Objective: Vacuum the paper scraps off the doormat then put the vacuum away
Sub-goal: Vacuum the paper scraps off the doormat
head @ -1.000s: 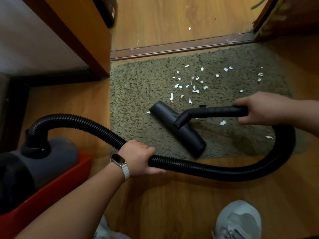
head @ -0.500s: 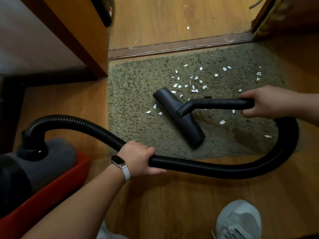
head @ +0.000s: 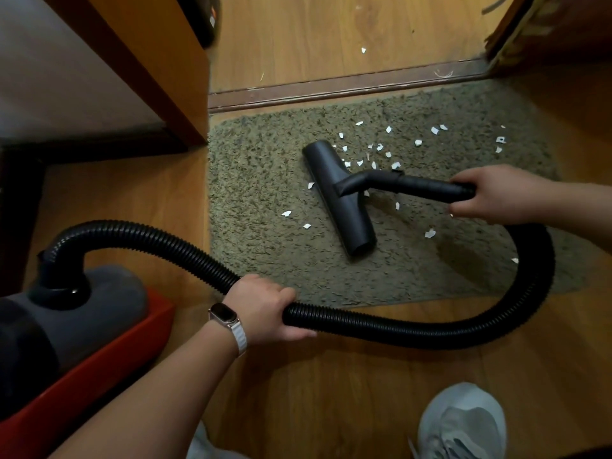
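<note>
The wood floor [head: 331,409] has a green doormat [head: 265,180] on it. The grey and red vacuum [head: 82,319] sits on the left. Its black hose [head: 397,329] curls past the mat's near edge. The left hand [head: 265,309] wraps around the hose. The right hand [head: 490,193] grips the tube end. The brush head [head: 341,200] lies on the mat among little white paper scraps [head: 395,165].

A dark threshold strip [head: 331,87] crosses the wood floor [head: 331,399] beside a cabinet [head: 165,61]
</note>
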### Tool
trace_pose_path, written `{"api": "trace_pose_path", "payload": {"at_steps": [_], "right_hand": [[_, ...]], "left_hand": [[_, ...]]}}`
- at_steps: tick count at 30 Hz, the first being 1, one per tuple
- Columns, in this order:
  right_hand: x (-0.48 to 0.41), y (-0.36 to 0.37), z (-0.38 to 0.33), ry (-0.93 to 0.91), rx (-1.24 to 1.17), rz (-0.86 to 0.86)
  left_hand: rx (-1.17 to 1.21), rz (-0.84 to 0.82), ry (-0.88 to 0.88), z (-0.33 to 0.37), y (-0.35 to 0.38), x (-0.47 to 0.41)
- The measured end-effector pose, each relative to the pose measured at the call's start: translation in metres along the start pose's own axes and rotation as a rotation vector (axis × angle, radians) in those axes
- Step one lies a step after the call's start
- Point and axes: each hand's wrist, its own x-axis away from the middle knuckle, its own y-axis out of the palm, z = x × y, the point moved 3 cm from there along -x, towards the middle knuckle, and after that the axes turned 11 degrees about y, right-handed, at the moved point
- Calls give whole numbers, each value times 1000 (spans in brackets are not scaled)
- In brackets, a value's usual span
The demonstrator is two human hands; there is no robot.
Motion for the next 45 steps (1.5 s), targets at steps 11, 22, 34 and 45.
{"api": "trace_pose_path", "payload": {"at_steps": [11, 22, 34, 45], "right_hand": [[7, 24, -69, -193, 82, -2], [-2, 6, -51, -90, -13, -2], [6, 19, -75, -193, 123, 50], [-2, 16, -26, -72, 26, 98]], "left_hand": [[-27, -40, 49, 2, 2, 10], [1, -5, 15, 1, 4, 12], [4, 9, 15, 0, -1, 8], [5, 75, 1, -4, -6, -8]]}}
